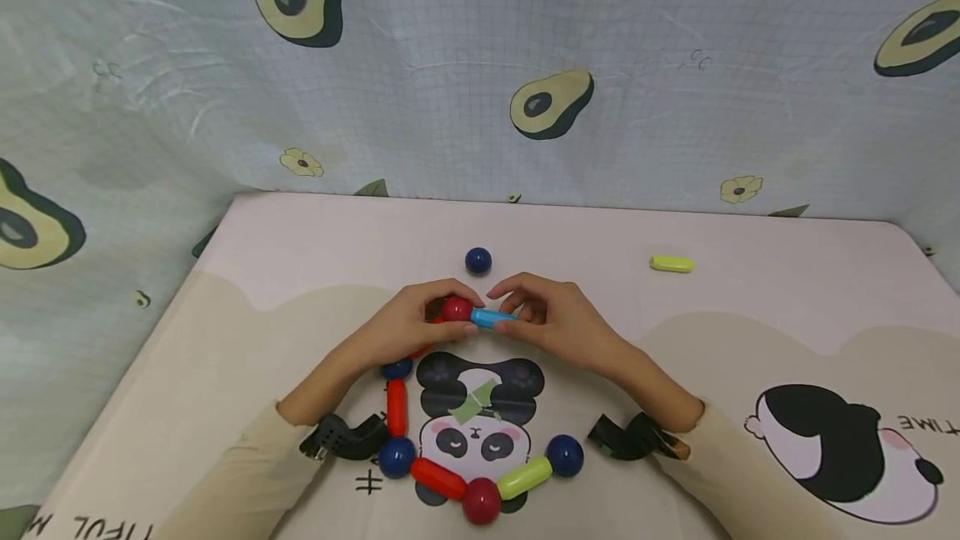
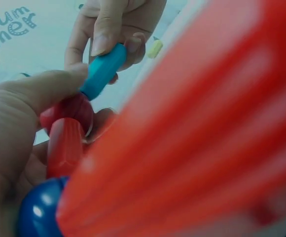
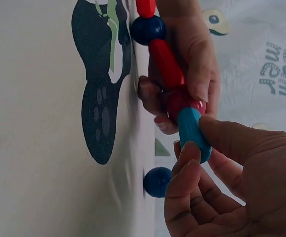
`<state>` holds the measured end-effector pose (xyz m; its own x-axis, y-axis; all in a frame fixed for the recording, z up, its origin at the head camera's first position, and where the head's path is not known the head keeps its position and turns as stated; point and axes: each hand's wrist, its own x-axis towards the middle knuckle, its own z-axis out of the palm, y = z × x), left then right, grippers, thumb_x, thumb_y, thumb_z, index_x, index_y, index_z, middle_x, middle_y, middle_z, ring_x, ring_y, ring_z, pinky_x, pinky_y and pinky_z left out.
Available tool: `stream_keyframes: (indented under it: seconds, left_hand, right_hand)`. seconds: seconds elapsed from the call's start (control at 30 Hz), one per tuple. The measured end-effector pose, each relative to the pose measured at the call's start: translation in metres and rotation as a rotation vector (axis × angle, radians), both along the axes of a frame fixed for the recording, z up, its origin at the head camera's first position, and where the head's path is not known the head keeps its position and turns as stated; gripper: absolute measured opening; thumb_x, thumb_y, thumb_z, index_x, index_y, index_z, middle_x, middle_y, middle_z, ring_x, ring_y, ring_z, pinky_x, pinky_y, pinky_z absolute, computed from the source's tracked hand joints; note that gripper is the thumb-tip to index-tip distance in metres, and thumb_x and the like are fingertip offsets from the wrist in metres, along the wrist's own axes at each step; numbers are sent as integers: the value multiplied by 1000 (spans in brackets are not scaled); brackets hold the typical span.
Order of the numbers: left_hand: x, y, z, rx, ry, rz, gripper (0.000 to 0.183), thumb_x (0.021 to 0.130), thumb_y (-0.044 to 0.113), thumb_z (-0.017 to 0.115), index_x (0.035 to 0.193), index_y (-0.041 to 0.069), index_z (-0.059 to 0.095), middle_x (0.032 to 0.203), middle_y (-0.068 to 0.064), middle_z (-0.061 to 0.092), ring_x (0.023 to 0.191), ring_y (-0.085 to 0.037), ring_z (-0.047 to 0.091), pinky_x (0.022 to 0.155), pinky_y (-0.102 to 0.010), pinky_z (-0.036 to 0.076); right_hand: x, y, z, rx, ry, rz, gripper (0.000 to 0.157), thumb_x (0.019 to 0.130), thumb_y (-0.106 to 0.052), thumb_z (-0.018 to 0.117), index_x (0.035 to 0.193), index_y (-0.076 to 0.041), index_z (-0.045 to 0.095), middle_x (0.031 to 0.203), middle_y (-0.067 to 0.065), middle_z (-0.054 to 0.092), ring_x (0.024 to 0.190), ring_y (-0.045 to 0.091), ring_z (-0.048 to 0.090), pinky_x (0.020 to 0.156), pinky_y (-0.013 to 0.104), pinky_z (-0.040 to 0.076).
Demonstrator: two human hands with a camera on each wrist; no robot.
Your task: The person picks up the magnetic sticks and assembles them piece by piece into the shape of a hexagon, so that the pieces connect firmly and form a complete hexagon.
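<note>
The left hand [image 1: 408,319] grips the red ball [image 1: 456,308], while the right hand [image 1: 570,322] pinches the light-blue rod [image 1: 490,318] between thumb and fingers. The light-blue rod is positioned between both hands, its left end touching the red ball. On the surface [image 1: 577,248], a dark-blue ball [image 1: 478,261] sits just beyond the hands, and a yellow-green rod [image 1: 672,264] lies farther right, toward the far edge.

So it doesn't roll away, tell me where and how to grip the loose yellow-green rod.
I'd pinch the loose yellow-green rod at its middle, fingertips on both long sides, coming from above. It lies flat and crosswise, apart from everything else, so both sides look reachable. The right hand, nearer, holds the light-blue rod.
</note>
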<state>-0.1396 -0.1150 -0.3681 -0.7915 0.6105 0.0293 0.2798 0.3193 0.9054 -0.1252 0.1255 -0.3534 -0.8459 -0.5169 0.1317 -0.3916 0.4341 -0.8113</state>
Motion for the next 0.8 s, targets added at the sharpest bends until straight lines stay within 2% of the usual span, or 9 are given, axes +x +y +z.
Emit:
stream_keyframes:
  seconds: [0.13,0.37,0.5,0.67,0.8]
  left_hand:
    - [0,0,0,29,-19,16,27,88,15,71,113,11,63,102,-6,61,85,-22,61,76,-32,54]
    - [3,2,-1,64,-98,92,25,89,17,69,113,10,61,91,-11,58,63,-23,60,61,-27,52]
    - [3,4,-1,87,-137,104,27,91,17,67,115,9,59,87,-13,58,61,-24,59,59,-26,50]
    - [2,2,-2,54,-107,82,25,91,16,66,115,12,61,89,-11,57,68,-24,57,60,-27,48]
    - [-1,0,-6,54,-88,75,22,92,17,65,113,12,62,86,-10,57,68,-23,55,60,-28,49]
  right_hand:
    - [-1,0,0,-6,-14,1,33,83,-15,75,115,-12,64,91,-3,66,67,12,58,61,26,49]
    - [-4,1,0,-19,-11,1,34,84,-16,75,115,-11,63,93,-5,67,69,11,60,61,27,50]
    - [-5,1,1,-16,-16,-6,34,84,-16,75,116,-10,63,93,-5,67,69,11,61,61,27,50]
    - [-6,2,3,-25,-61,9,33,87,-16,72,118,-9,62,93,-4,67,68,15,63,59,29,50]
    - [-9,3,4,-19,-103,17,29,91,-18,66,119,-10,61,93,-1,67,66,20,65,58,32,51]
